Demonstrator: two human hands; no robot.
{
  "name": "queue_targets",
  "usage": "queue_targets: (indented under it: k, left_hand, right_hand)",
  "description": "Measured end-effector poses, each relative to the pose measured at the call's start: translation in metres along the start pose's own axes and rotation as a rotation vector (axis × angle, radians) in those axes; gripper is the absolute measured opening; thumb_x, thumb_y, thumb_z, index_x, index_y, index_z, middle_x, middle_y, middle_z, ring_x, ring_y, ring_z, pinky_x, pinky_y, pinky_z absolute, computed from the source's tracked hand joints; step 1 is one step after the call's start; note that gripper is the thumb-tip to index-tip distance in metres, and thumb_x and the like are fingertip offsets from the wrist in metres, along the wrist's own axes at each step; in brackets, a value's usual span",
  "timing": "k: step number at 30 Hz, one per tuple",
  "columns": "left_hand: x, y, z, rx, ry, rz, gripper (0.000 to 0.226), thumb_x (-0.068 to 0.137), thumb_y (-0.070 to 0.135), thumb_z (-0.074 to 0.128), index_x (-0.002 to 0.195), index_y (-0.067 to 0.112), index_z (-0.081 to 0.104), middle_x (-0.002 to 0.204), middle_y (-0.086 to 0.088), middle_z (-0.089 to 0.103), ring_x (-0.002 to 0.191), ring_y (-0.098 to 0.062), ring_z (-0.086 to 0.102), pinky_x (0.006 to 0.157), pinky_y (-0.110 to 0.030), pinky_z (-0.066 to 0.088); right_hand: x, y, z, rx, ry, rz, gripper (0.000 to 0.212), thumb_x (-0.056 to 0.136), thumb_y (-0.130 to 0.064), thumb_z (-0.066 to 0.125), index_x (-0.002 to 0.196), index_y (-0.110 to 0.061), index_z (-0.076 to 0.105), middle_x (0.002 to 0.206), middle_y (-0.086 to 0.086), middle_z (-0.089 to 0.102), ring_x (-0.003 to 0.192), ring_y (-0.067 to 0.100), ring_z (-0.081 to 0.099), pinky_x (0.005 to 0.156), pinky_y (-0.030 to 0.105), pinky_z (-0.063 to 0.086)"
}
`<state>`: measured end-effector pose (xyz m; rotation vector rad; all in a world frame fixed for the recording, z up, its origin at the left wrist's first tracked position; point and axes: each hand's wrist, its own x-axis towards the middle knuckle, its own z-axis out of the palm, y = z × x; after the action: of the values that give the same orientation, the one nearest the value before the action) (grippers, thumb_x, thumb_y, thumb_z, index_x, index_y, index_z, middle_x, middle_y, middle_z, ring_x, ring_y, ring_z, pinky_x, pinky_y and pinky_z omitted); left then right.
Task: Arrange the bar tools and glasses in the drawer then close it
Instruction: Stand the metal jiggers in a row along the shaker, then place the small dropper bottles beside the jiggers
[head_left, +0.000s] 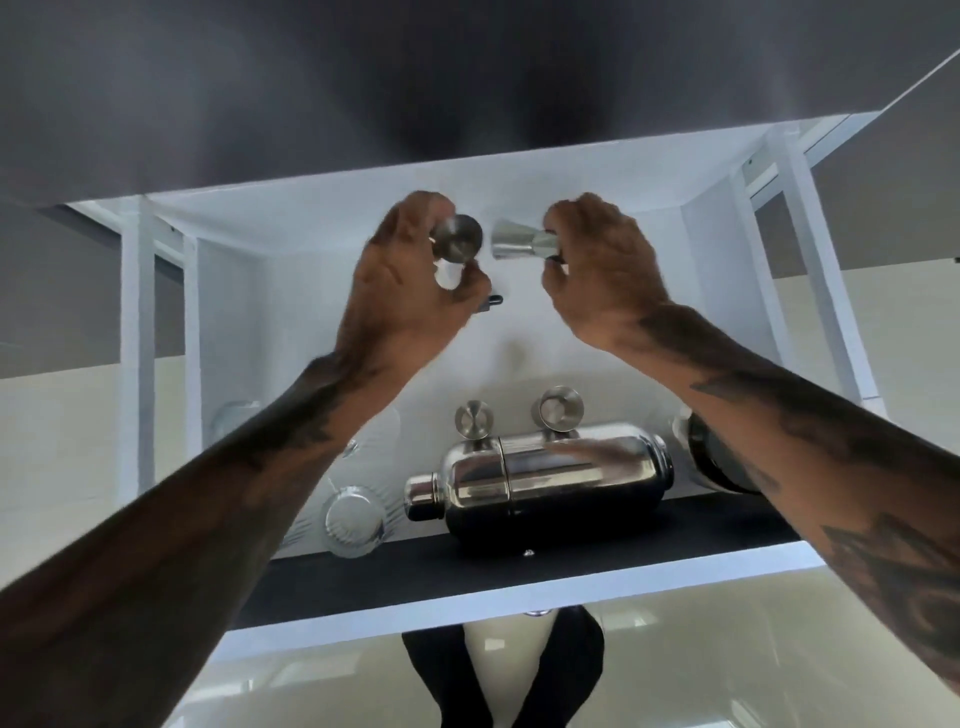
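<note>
White drawer (717, 291) back half bare, left fingers (415, 228) and right fingers (576, 223) each grasping a jigger (460, 238)

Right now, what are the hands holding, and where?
Each holds a steel jigger over the open drawer: left hand on left jigger, right hand gripping right jigger by one cone.

Light was even and bright on the white drawer (706, 249) — glare streaked the shaker (540, 480); edges bowed with wide-angle distortion, and both forearms were softly blurred.
</note>
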<state>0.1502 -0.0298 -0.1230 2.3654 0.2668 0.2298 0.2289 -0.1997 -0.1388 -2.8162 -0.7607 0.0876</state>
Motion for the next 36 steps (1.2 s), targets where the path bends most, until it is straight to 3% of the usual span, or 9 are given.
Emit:
queue_targets:
  k: [4,8,14,20,23,26,29,32,36]
  left_hand:
    - [-0.036,0.023,0.007,-0.012,-0.245,0.079,0.053,0.078,0.019,0.072,0.129,0.018,0.057,0.112,-0.005,0.065,0.096,-0.020,0.066,0.086,-0.038,0.056]
    - [-0.059,0.023,0.011,0.121,-0.393,0.049,0.039,0.083,0.024,0.072,0.120,0.020,0.062,0.114,0.000,0.068,0.100,-0.018,0.065,0.086,-0.030,0.051]
    - [-0.067,0.023,0.011,0.208,-0.572,-0.049,0.041,0.082,0.034,0.071,0.119,0.020,0.061,0.116,0.001,0.068,0.097,-0.016,0.064,0.092,-0.038,0.049]
    - [-0.068,0.024,0.012,0.234,-0.615,-0.063,0.037,0.086,0.042,0.061,0.115,0.019,0.065,0.114,0.000,0.070,0.095,-0.015,0.066,0.091,-0.035,0.052]
    - [-0.055,0.022,0.010,0.193,-0.449,-0.055,0.036,0.088,0.036,0.060,0.118,0.016,0.065,0.122,-0.005,0.067,0.104,-0.017,0.065,0.097,-0.034,0.050]
    - [-0.022,0.015,0.012,0.277,-0.243,0.059,0.036,0.089,0.027,0.057,0.120,0.011,0.063,0.118,-0.010,0.064,0.109,-0.026,0.060,0.092,-0.039,0.050]
    - [0.013,0.004,0.024,0.573,-0.350,0.083,0.045,0.088,0.022,0.057,0.130,0.006,0.053,0.129,-0.016,0.054,0.117,-0.034,0.051,0.092,-0.047,0.044]
    - [0.023,-0.006,0.037,0.781,-0.475,0.063,0.041,0.090,0.017,0.057,0.128,0.005,0.052,0.128,-0.018,0.054,0.117,-0.036,0.051,0.093,-0.047,0.043]
    - [0.012,-0.020,0.036,0.649,-0.444,0.023,0.035,0.091,0.014,0.057,0.125,0.006,0.057,0.119,-0.016,0.058,0.111,-0.034,0.054,0.087,-0.046,0.047]
  right_hand:
    - [-0.049,0.025,-0.042,0.243,-0.045,0.053,0.033,0.088,-0.015,0.065,0.120,-0.009,0.059,0.109,0.014,0.058,0.090,0.027,0.059,0.072,0.028,0.049]
    - [-0.079,0.031,-0.042,0.307,-0.254,0.110,0.028,0.089,-0.021,0.068,0.116,-0.016,0.063,0.105,0.002,0.050,0.074,0.009,0.054,0.056,0.003,0.034]
    - [-0.102,0.028,-0.021,0.339,-0.407,0.108,0.023,0.085,-0.018,0.073,0.107,-0.021,0.063,0.102,-0.002,0.049,0.073,0.004,0.055,0.050,0.006,0.038]
    - [-0.099,0.032,-0.027,0.335,-0.553,0.059,0.035,0.087,-0.045,0.066,0.117,-0.028,0.062,0.109,-0.005,0.054,0.085,0.012,0.062,0.070,0.019,0.048]
    - [-0.083,0.038,-0.033,0.354,-0.406,0.127,0.042,0.092,-0.049,0.056,0.124,-0.021,0.061,0.115,0.002,0.062,0.087,0.014,0.061,0.085,0.034,0.054]
    - [-0.043,0.046,-0.023,0.288,-0.173,0.305,0.043,0.093,-0.043,0.057,0.125,-0.015,0.058,0.118,0.010,0.063,0.099,0.022,0.062,0.085,0.031,0.047]
    - [-0.003,0.042,0.000,0.236,-0.194,0.491,0.053,0.090,-0.040,0.059,0.134,-0.013,0.045,0.131,0.016,0.050,0.115,0.034,0.055,0.091,0.039,0.045]
    - [0.008,0.035,0.023,0.123,-0.242,0.489,0.049,0.092,-0.032,0.057,0.134,-0.012,0.042,0.134,0.016,0.044,0.120,0.035,0.051,0.091,0.042,0.047]
    - [-0.001,0.034,0.032,0.098,-0.173,0.432,0.034,0.094,-0.022,0.053,0.126,-0.009,0.049,0.125,0.016,0.051,0.111,0.035,0.055,0.076,0.036,0.043]
